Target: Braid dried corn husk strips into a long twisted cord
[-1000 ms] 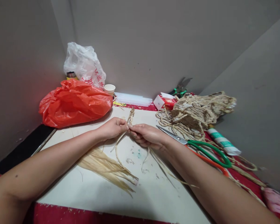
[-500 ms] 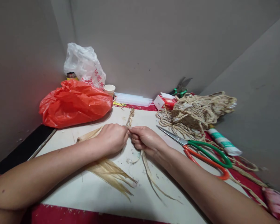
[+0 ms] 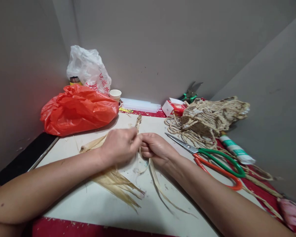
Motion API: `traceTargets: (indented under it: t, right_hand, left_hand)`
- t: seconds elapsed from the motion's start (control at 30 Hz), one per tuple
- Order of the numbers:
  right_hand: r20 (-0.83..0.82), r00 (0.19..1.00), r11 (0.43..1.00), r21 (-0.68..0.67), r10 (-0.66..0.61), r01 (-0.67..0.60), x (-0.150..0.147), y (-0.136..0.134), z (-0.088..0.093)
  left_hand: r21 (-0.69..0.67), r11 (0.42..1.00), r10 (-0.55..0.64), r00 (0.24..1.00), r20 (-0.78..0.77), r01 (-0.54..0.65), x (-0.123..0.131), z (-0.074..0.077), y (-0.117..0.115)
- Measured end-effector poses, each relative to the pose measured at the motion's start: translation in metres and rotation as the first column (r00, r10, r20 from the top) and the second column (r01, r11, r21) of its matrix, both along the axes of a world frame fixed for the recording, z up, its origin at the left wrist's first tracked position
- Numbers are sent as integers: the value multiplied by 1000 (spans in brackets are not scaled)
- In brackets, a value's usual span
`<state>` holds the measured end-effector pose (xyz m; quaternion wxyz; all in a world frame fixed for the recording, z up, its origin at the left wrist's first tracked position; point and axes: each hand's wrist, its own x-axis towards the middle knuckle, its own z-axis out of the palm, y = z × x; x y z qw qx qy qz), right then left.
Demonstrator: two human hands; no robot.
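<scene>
My left hand (image 3: 122, 144) is closed in a pinch above the middle of the white board, slightly smeared by motion. Its fingertips meet those of my right hand (image 3: 155, 148), which is closed around pale dried husk strips (image 3: 158, 184) that trail down toward me. Beyond the fingers, a short twisted husk cord (image 3: 138, 121) points away from me. The exact grip at the fingertips is hidden. Under my left forearm lies a bundle of wide dried husks (image 3: 115, 187), its frayed ends spread on the board.
Scissors (image 3: 192, 150) lie beside my right forearm, near a heap of twisted cord (image 3: 212, 115). A red plastic bag (image 3: 81, 110), a paper cup (image 3: 115, 94) and clear sticks (image 3: 140, 105) line the back. A black flat object (image 3: 22, 158) borders the white board (image 3: 71, 205).
My left hand has rolled, its knuckles turning up and its fingertips shifting slightly right and toward me. My right hand stays nearly in place.
</scene>
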<state>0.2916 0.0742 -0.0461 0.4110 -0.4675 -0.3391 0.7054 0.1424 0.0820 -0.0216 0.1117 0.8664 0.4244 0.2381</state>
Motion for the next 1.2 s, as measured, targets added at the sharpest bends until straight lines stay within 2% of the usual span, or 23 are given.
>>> traceTargets:
  t: [0.07, 0.1, 0.13, 0.2, 0.23, 0.27, 0.3, 0.43, 0.6, 0.73, 0.87, 0.93, 1.1, 1.2]
  right_hand:
    - [-3, 1000, 1000, 0, 30, -30, 1, 1, 2]
    - [-3, 999, 999, 0, 48, -48, 2, 2, 3]
    - [-1, 998, 998, 2, 66, -66, 2, 2, 4]
    - [13, 994, 995, 11, 104, -104, 4, 4, 4]
    - [21, 992, 993, 13, 121, -121, 5, 4, 4]
    - [29, 990, 991, 13, 135, -135, 7, 5, 4]
    - [36, 989, 989, 9, 147, -147, 8, 5, 4]
    - [100, 971, 976, -7, 216, -216, 14, 7, 8]
    - [321, 904, 943, 76, 283, -323, 23, 12, 9]
    - [562, 773, 890, 134, 294, -436, 28, 14, 7]
    - [772, 603, 833, 190, 200, -519, 27, 12, 10]
    - [838, 529, 807, 222, 129, -548, 24, 10, 14]
    - [932, 361, 745, 257, -24, -615, 20, 5, 18]
    - [953, 291, 726, 256, -80, -639, 19, 3, 16]
  left_hand:
    - [-149, 987, 93, 965, 244, -57, -1, -1, 13]
    - [-300, 954, 111, 935, 337, -5, -1, -4, 19]
    - [-473, 876, 122, 904, 409, 96, 0, -7, 23]
    - [-728, 615, 155, 859, 488, 303, 3, -14, 29]
    - [-785, 503, 178, 846, 503, 362, 5, -17, 29]
    - [-808, 443, 197, 837, 510, 388, 6, -19, 30]
    - [-814, 429, 209, 834, 511, 392, 7, -21, 30]
    - [-787, 502, 180, 846, 501, 359, 6, -22, 33]
    - [-762, 543, 88, 879, 468, 351, 3, -17, 40]
    - [-756, 577, 69, 903, 424, 311, 3, -15, 39]
    - [-754, 602, 71, 923, 378, 263, 5, -18, 39]
    - [-771, 581, 72, 927, 369, 261, 5, -20, 40]
    - [-838, 442, 57, 923, 381, 319, 3, -19, 42]
    - [-847, 428, 53, 927, 371, 315, 3, -17, 41]
